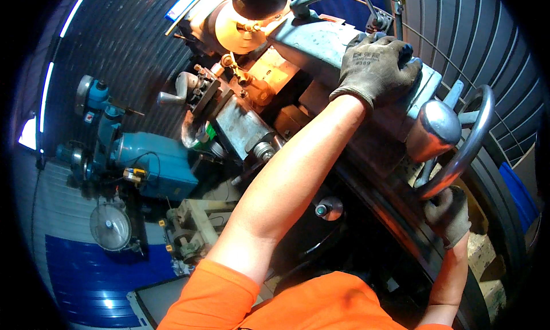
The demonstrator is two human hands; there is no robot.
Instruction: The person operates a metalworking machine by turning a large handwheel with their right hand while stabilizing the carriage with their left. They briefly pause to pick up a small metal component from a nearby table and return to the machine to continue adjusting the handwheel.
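My left hand (375,66), in a grey work glove, lies on top of a lathe's pale green tailstock (315,40). Its fingers are apart over the far edge, their tips partly hidden. At the lower right my gloved right hand (450,215) is closed round the near rim of the tailstock's metal handwheel (484,121). A shiny rounded metal hub (438,126) sits between the wheel and the tailstock body. Beyond my left forearm stands the tool post (206,92), on a grey-green slide (240,126). A round metal disc (238,32) glows in warm yellow light past the tailstock's far end.
Dark lathe bed rails (384,209) run under the tailstock toward the lower right. A knob (329,208) juts out below my left forearm. To the left are a teal machine (154,161), a round fan (110,227) and a cream metal frame (200,221). Corrugated walls surround the area.
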